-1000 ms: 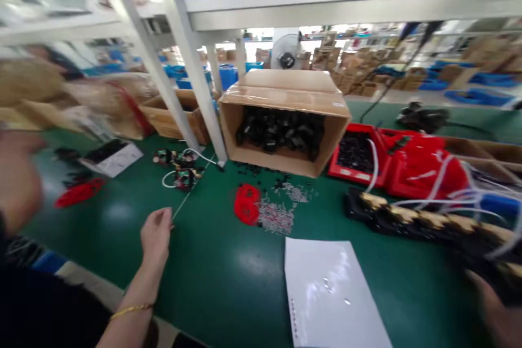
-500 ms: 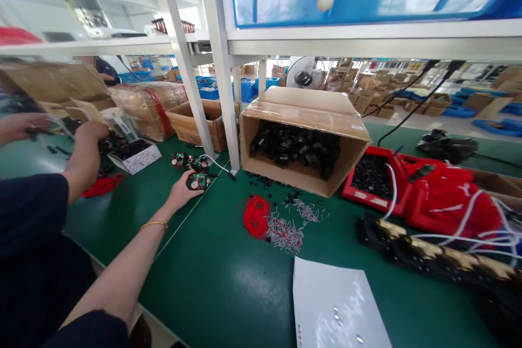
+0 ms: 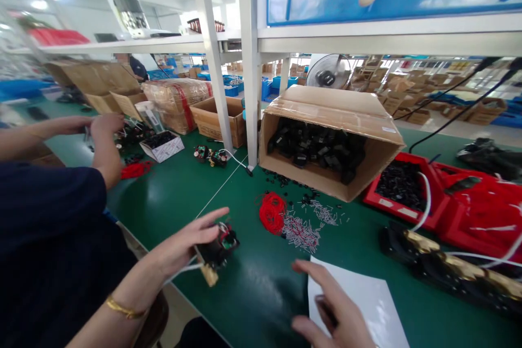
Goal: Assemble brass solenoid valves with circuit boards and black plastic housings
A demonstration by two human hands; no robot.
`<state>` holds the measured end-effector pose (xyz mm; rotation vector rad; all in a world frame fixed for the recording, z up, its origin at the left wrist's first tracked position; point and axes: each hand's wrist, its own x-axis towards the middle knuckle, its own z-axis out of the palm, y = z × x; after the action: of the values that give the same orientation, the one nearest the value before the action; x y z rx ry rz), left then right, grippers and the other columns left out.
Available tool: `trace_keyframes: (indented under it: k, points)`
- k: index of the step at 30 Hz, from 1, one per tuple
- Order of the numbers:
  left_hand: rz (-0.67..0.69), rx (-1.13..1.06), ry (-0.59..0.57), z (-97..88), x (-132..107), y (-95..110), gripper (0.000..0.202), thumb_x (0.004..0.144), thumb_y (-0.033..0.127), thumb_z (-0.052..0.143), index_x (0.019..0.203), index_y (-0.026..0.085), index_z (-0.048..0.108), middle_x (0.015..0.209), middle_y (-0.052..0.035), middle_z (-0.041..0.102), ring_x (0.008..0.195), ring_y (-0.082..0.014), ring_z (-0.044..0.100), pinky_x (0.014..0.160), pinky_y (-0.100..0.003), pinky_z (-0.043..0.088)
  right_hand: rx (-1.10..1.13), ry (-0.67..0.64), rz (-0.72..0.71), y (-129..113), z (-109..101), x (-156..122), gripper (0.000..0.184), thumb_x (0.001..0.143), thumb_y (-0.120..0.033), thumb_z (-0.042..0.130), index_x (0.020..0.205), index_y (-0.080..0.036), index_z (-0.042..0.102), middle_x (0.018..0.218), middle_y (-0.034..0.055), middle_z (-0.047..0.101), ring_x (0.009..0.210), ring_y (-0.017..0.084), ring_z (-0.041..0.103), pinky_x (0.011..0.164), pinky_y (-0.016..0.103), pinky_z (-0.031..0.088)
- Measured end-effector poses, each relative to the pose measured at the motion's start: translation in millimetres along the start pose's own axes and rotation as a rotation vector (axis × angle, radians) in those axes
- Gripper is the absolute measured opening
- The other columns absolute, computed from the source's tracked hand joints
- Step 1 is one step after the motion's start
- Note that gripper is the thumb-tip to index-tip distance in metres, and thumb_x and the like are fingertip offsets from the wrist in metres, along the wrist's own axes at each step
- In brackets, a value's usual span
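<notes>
My left hand [image 3: 185, 242] grips a small black device with a green circuit board [image 3: 218, 253], wires and a brass-coloured end, above the green bench. A white cable [image 3: 187, 268] trails from it under my wrist. Over the edge of a white sheet [image 3: 367, 304] is my right hand [image 3: 334, 307], its fingers spread and nothing in them. Ahead of both hands lie a coil of red wire [image 3: 272, 212] and a heap of short pale pins or tubes [image 3: 300, 232]. Farther back rest similar circuit-board devices [image 3: 210, 156] with a white cable.
A cardboard box of black parts [image 3: 332, 182] lies on its side beside a white shelf post [image 3: 247, 65]. Red bins [image 3: 402, 212] and a row of black and gold units [image 3: 448, 269] occupy the right. At left, a co-worker's hands [image 3: 104, 125] handle parts beside a small box [image 3: 163, 149].
My left hand has taken the device from the back of the bench and brought it nearer me. My right hand has come into view. The view has swung left.
</notes>
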<state>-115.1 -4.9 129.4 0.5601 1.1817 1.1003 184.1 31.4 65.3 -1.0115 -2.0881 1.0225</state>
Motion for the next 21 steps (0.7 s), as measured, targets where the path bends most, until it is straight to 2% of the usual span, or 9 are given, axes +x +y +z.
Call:
trace_keyframes:
  k: [2, 4, 8, 11, 13, 16, 18, 19, 21]
  points:
    - [-0.107, -0.047, -0.159, 15.3, -0.5, -21.8, 0.064, 0.066, 0.031, 0.074, 0.125, 0.020, 0.052, 0.103, -0.0084, 0.068, 0.093, -0.0245, 0.064, 0.085, -0.037, 0.048, 0.004, -0.169, -0.141, -24.6, 20.2, 22.3, 0.078, 0.061, -0.036, 0.078, 0.131, -0.030, 0.045, 0.130, 0.0078, 0.053, 0.110, 0.030, 0.057, 0.079, 0.035, 0.055]
    - [-0.150, -0.096, -0.284, 25.5, 2.0, -39.9, 0.058, 0.067, 0.032, 0.072, 0.121, 0.019, 0.056, 0.108, -0.0080, 0.066, 0.100, -0.0231, 0.062, 0.091, -0.035, 0.044, -0.015, -0.258, -0.139, -41.1, 31.6, 36.1, 0.084, 0.058, -0.028, 0.080, 0.133, -0.031, 0.042, 0.130, 0.0067, 0.051, 0.107, 0.029, 0.058, 0.086, 0.039, 0.052]
    - [-0.145, -0.144, -0.461, 35.4, 4.9, -57.7, 0.058, 0.067, 0.032, 0.072, 0.120, 0.018, 0.056, 0.112, -0.0080, 0.064, 0.101, -0.0210, 0.060, 0.090, -0.031, 0.044, 0.089, -0.336, -0.096, -52.9, 35.7, 41.3, 0.075, 0.058, -0.014, 0.076, 0.126, -0.030, 0.049, 0.122, 0.0033, 0.053, 0.108, 0.024, 0.056, 0.094, 0.035, 0.046]
    - [-0.223, -0.136, -0.493, 36.1, 6.7, -64.0, 0.064, 0.063, 0.035, 0.076, 0.122, 0.020, 0.055, 0.112, -0.0066, 0.063, 0.098, -0.0179, 0.060, 0.088, -0.028, 0.044, 0.189, -0.408, -0.120, -51.4, 36.8, 35.2, 0.061, 0.053, -0.010, 0.074, 0.110, -0.027, 0.059, 0.112, 0.0023, 0.058, 0.105, 0.024, 0.056, 0.091, 0.034, 0.046]
    - [-0.273, -0.106, -0.456, 31.0, 5.3, -67.3, 0.067, 0.066, 0.051, 0.071, 0.124, 0.022, 0.052, 0.111, -0.0071, 0.063, 0.089, -0.0160, 0.062, 0.078, -0.026, 0.048, 0.199, -0.388, -0.086, -43.7, 36.9, 28.6, 0.053, 0.052, -0.009, 0.072, 0.101, -0.024, 0.061, 0.102, 0.0027, 0.062, 0.097, 0.024, 0.059, 0.084, 0.034, 0.050]
    - [-0.254, 0.120, -0.313, 12.0, -7.0, -71.3, 0.069, 0.078, 0.069, 0.041, 0.130, 0.023, 0.046, 0.100, -0.0088, 0.066, 0.057, -0.0123, 0.060, 0.051, -0.024, 0.045, 0.117, -0.209, 0.063, -20.9, 29.9, 16.1, 0.043, 0.056, -0.017, 0.070, 0.097, -0.021, 0.060, 0.092, 0.0047, 0.063, 0.085, 0.024, 0.062, 0.073, 0.033, 0.052]
    - [-0.173, 0.404, -0.103, -5.7, -18.0, -75.2, 0.064, 0.086, 0.064, 0.024, 0.122, 0.019, 0.052, 0.076, -0.0060, 0.067, 0.040, -0.0105, 0.049, 0.041, -0.023, 0.038, 0.032, -0.038, 0.222, -4.8, 21.4, 7.4, 0.037, 0.062, -0.027, 0.069, 0.097, -0.019, 0.059, 0.091, 0.0061, 0.064, 0.080, 0.024, 0.062, 0.069, 0.032, 0.052]
    - [-0.096, 0.568, 0.043, -14.2, -21.6, -78.2, 0.062, 0.088, 0.060, 0.020, 0.114, 0.017, 0.056, 0.064, -0.0039, 0.064, 0.040, -0.0119, 0.048, 0.042, -0.025, 0.039, -0.011, 0.032, 0.295, 1.3, 17.6, 3.6, 0.036, 0.065, -0.032, 0.068, 0.096, -0.018, 0.058, 0.090, 0.0065, 0.064, 0.079, 0.024, 0.062, 0.068, 0.032, 0.051]
    - [0.129, 0.915, 0.333, -25.2, -21.8, -86.6, 0.052, 0.090, 0.052, 0.024, 0.106, 0.017, 0.060, 0.065, -0.0046, 0.063, 0.056, -0.0188, 0.057, 0.057, -0.033, 0.048, -0.096, 0.106, 0.392, 7.7, 13.9, -1.6, 0.035, 0.065, -0.038, 0.068, 0.092, -0.017, 0.058, 0.087, 0.0065, 0.064, 0.076, 0.024, 0.062, 0.065, 0.032, 0.050]
